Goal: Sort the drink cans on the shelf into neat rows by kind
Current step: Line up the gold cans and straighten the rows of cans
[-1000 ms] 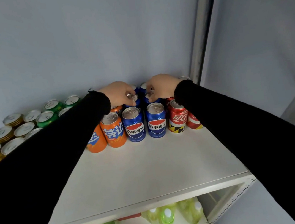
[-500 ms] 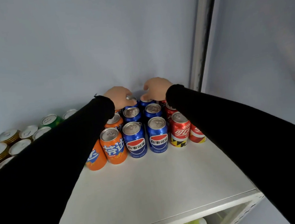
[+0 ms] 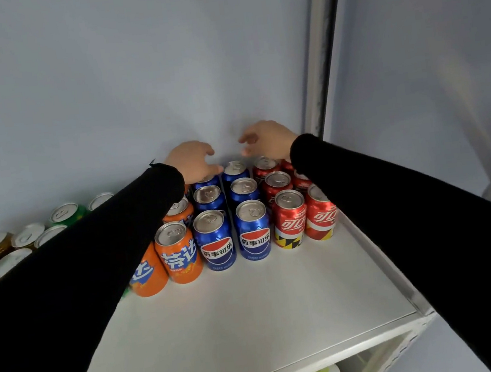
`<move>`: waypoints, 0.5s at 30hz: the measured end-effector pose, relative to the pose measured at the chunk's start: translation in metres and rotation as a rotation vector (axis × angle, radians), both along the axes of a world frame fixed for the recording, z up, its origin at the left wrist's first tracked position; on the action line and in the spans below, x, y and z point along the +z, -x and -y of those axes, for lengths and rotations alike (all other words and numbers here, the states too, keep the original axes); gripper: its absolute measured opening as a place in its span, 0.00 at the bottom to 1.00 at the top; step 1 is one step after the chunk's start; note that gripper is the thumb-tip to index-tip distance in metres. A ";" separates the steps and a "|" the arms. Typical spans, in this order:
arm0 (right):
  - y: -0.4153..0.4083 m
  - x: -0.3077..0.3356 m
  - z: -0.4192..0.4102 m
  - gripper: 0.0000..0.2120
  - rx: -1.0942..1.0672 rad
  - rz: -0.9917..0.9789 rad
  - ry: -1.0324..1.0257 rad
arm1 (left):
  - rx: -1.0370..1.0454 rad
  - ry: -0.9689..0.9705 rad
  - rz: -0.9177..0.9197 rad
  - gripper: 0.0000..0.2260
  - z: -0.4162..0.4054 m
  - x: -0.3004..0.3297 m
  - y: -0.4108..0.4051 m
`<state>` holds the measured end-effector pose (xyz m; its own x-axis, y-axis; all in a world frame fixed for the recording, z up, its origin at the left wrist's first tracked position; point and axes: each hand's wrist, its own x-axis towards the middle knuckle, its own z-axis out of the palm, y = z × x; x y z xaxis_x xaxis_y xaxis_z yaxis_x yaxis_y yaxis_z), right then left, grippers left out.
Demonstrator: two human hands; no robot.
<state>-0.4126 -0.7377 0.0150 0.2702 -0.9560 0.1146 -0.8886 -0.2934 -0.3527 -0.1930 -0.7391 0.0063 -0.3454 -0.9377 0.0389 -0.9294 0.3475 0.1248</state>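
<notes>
Both hands hover with fingers loosely spread, gripping nothing: the left hand [image 3: 192, 160] over the rearmost blue cans [image 3: 230, 206], the right hand [image 3: 267, 138] above the back red cans [image 3: 289, 199] on the shelf [image 3: 254, 314].

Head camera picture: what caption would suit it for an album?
Both hands, left and right, hover over blue cans between orange and red rows.

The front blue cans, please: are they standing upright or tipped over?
Upright. Both front blue cans stand on the shelf with their silver tops facing up and their labels level.
</notes>
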 end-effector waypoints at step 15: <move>0.064 -0.019 0.000 0.19 -0.142 -0.270 -0.118 | -0.265 -0.047 0.016 0.18 0.010 -0.010 0.101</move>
<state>-0.4769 -0.7378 -0.0039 0.1385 -0.9887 -0.0573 -0.9838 -0.1307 -0.1228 -0.2941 -0.7486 -0.0035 -0.5789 -0.8153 -0.0098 -0.8090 0.5728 0.1322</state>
